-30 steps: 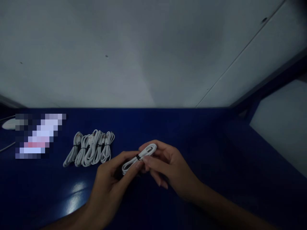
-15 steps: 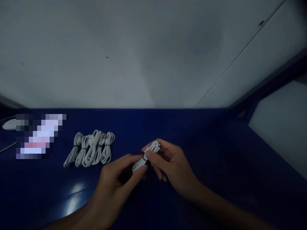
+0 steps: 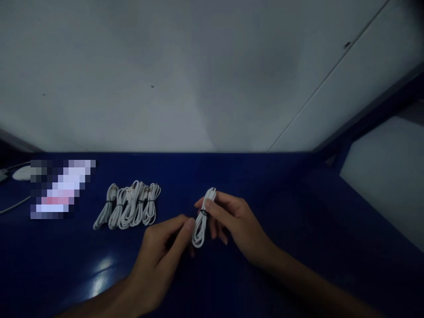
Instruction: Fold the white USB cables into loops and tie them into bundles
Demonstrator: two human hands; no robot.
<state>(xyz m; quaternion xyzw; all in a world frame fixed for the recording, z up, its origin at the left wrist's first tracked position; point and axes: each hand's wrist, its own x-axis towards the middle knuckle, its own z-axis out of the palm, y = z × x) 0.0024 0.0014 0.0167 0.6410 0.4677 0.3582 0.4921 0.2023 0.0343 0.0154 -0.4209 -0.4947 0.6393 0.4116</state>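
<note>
A white cable bundle (image 3: 200, 229), folded into loops with a dark tie around its middle, is pinched at its upper part between the thumb and fingers of my right hand (image 3: 236, 221). Its looped end points down and slightly left. My left hand (image 3: 165, 247) is at the bundle's left side, thumb and index finger pressed together at its edge; whether they grip it I cannot tell. Left of my hands, several similar tied white cable bundles (image 3: 127, 207) lie side by side on the blue table (image 3: 185, 172).
At the far left are a blurred-out bright object (image 3: 64, 187), a white rounded object (image 3: 21, 173) and a white cord (image 3: 15, 205). A pale wall (image 3: 165, 110) rises behind the table. A pale panel (image 3: 387, 168) stands at the right.
The held bundle has turned more upright, and its lower loops now show. My left thumb has moved off its front to its left side. The view has shifted slightly.
</note>
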